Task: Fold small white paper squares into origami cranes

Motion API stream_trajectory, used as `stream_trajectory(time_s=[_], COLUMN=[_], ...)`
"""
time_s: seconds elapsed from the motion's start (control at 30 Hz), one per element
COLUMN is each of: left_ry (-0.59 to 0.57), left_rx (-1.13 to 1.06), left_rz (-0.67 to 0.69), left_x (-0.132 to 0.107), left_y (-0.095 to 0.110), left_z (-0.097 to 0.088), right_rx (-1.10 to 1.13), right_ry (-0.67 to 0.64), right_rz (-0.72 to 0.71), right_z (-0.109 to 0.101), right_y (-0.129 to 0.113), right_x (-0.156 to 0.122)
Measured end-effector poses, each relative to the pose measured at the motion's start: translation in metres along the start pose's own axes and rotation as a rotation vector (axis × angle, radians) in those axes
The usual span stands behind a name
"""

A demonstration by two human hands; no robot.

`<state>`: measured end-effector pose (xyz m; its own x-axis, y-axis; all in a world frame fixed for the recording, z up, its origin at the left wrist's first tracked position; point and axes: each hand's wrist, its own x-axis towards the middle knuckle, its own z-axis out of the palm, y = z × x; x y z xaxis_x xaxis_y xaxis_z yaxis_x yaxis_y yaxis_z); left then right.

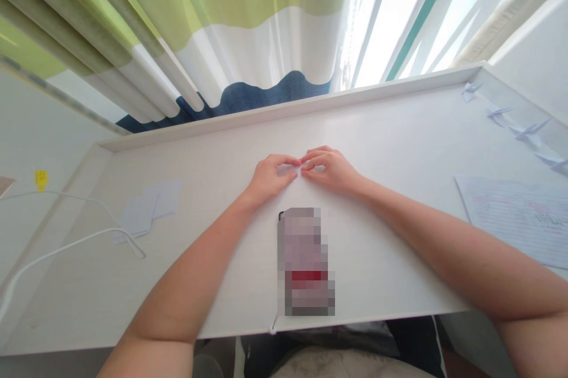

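Above the middle of the white desk, my left hand [274,175] and my right hand [329,168] meet with their fingertips almost touching. Both hands are closed in a pinch. Between them is what looks like a small piece of white paper [289,170], mostly hidden by the fingers and hard to tell from the desk. Just below my hands lies a phone-shaped object [304,254], blurred into blocks, with a dark loop at its upper left corner and a red band.
Loose white paper slips [146,207] and a white cable [75,240] lie at the left. Several folded paper pieces [530,129] line the far right edge, above a handwritten lined sheet [519,218]. A raised rim [293,110] runs along the back, before a curtain [266,23].
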<state>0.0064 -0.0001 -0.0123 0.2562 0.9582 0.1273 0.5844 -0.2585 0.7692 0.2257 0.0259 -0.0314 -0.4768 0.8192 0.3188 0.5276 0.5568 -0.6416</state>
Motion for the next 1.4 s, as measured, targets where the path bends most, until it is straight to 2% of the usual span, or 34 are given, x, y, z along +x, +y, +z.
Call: stream_trajectory(time_s=[0.27,0.43,0.67,0.87,1.13,1.4], left_ry=[-0.011,-0.009,0.142,0.179,0.163,0.097], left_rx=[-0.049,-0.054,0.072,0.125,0.101,0.22], left_rz=[0.021,0.047,0.022,0.032,0.1,0.122], left_x=[0.001,0.0,0.0,0.0,0.003,-0.001], left_y=[-0.002,-0.006,-0.012,-0.015,-0.019,-0.013], left_z=[-0.001,0.0,0.005,0.008,0.009,0.008], right_rx=[-0.032,-0.023,0.027,-0.021,-0.074,-0.063], right_ry=[-0.061,-0.089,-0.138,-0.157,-0.065,-0.033], right_rz=[-0.063,-0.047,0.017,0.022,-0.019,-0.015], right_z=[-0.002,-0.003,-0.01,-0.01,-0.002,0.0], right_y=[0.0,0.001,0.001,-0.001,0.003,0.003], right_x=[-0.006,-0.008,-0.006,-0.007,-0.008,-0.01])
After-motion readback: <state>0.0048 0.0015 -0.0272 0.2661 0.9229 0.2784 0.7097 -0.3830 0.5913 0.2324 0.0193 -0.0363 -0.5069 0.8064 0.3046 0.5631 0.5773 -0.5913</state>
